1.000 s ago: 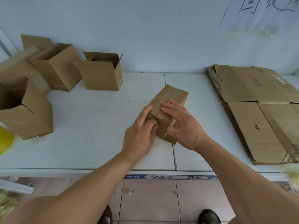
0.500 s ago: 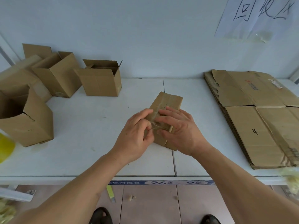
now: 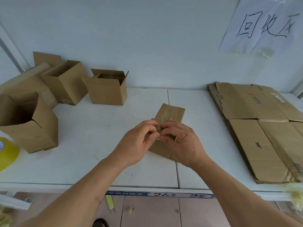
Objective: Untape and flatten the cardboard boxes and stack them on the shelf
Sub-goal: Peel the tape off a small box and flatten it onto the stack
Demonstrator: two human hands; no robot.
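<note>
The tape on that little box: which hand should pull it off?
Probably the left hand: it pinches the clear tape at its fingertips, while the right hand lies over the small box, holding it down.

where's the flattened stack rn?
Head view, right side of the shelf: the flattened stack lies under the wall sign, right of the small box both hands are working on.

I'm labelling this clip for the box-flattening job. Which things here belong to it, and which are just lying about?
Part of the job:
small box on the shelf, left hand and right hand picking at its tape
open boxes
flattened stack

Lying about:
yellow tape roll
wall sign
shelf label
</note>
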